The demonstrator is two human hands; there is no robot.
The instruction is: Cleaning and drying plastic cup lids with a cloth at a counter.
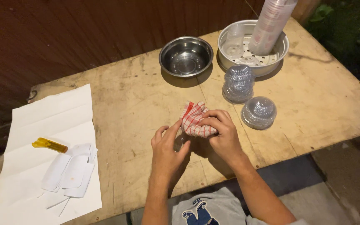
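Our right hand clenches a red checked cloth while left fingers grip a clear lid; we wipe gently.

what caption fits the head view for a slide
Two bare hands, left hand and right hand, rub a clear cup with a red checked cloth.

Both hands on checked cloth (red-white), wooden table
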